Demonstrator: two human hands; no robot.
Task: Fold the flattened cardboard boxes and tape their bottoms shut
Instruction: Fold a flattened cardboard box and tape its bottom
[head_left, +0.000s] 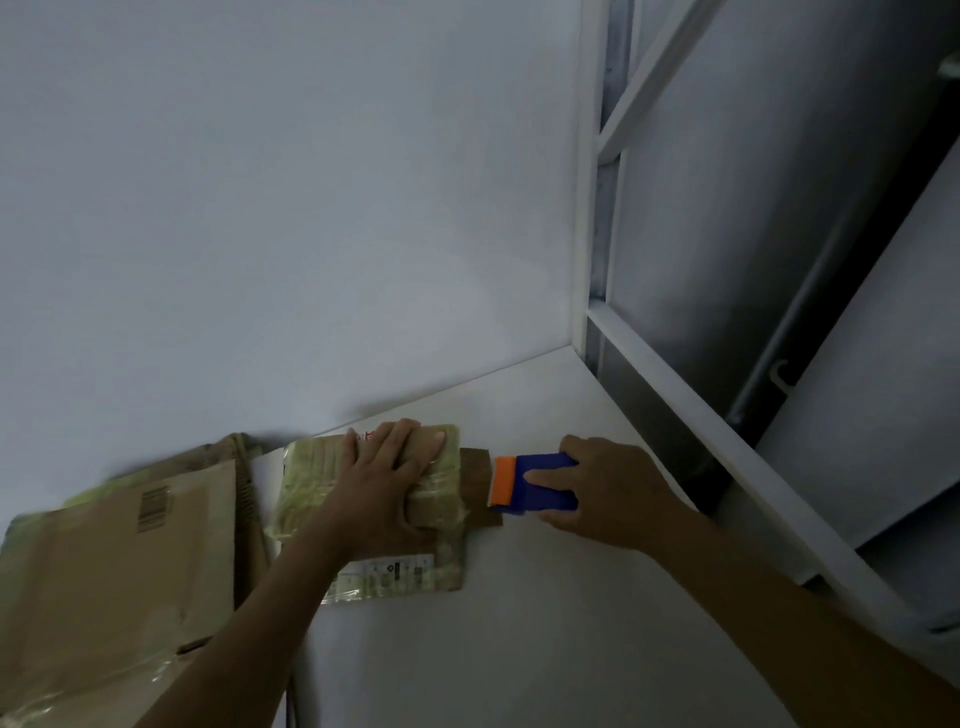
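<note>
A small cardboard box (311, 483), wrapped in old clear tape and bearing a white label, lies on the white table (545, 597) near the wall. My left hand (389, 483) presses flat on its top, fingers spread toward the right edge. A strip of brown tape (478, 478) runs off the box's right side to a blue and orange tape dispenser (535, 483). My right hand (608, 488) grips that dispenser just right of the box, index finger laid along its side.
A larger flattened cardboard box (119, 582) with a barcode lies at the left, and more cardboard (228, 452) is behind it against the wall. A white-framed window or shelving structure (675, 379) borders the table on the right.
</note>
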